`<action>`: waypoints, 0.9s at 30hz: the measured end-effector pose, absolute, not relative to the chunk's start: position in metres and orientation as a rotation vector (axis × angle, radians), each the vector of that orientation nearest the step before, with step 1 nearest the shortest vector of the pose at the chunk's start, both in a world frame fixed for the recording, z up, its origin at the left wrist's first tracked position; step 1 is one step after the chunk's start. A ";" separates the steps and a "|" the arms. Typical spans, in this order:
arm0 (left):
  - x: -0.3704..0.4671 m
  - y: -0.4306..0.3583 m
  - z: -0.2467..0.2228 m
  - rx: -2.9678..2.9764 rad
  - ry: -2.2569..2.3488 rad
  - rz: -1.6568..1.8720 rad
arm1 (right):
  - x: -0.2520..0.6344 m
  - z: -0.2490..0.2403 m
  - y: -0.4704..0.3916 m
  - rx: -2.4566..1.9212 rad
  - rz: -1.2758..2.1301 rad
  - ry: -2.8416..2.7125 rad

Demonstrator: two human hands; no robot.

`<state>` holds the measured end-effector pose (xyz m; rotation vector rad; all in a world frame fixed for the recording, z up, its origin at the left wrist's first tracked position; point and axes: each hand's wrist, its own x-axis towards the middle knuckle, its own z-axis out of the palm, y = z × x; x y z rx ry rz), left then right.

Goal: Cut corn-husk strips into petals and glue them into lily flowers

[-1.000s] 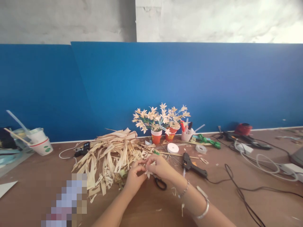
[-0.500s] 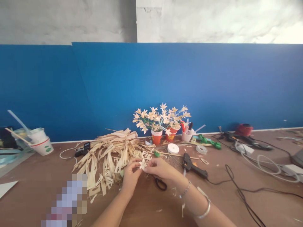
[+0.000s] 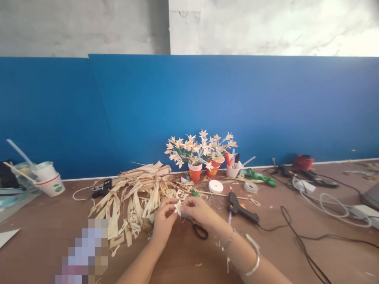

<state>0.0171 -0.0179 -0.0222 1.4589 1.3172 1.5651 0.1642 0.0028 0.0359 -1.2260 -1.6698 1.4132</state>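
A small husk flower (image 3: pixel 178 206) is pinched between left hand (image 3: pixel 164 221) and right hand (image 3: pixel 199 210); finished flowers (image 3: pixel 200 146) are held in red cups (image 3: pixel 195 172).

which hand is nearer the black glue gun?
Right. The right hand sits just left of the glue gun, with scissors below it. The left hand is farther left, beside the husk strips. Both pinch a small pale flower.

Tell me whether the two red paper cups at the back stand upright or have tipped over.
Upright. Both red paper cups stand on their bases on the table by the blue board, with the paper flowers rising from their mouths.
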 end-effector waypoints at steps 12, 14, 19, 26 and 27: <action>0.021 -0.020 -0.021 1.358 1.365 1.491 | 0.217 0.032 0.051 -1.452 0.716 -1.769; 0.022 -0.021 -0.019 1.323 1.359 1.500 | 0.224 0.026 0.057 -1.496 0.629 -1.783; 0.022 -0.022 -0.018 1.324 1.350 1.514 | 0.233 0.016 0.064 -1.620 0.470 -1.825; 0.022 -0.026 -0.012 1.294 1.326 1.532 | 0.235 0.002 0.066 -1.790 0.255 -1.920; 0.022 -0.026 -0.011 1.291 1.322 1.532 | 0.234 0.001 0.065 -1.805 0.231 -1.929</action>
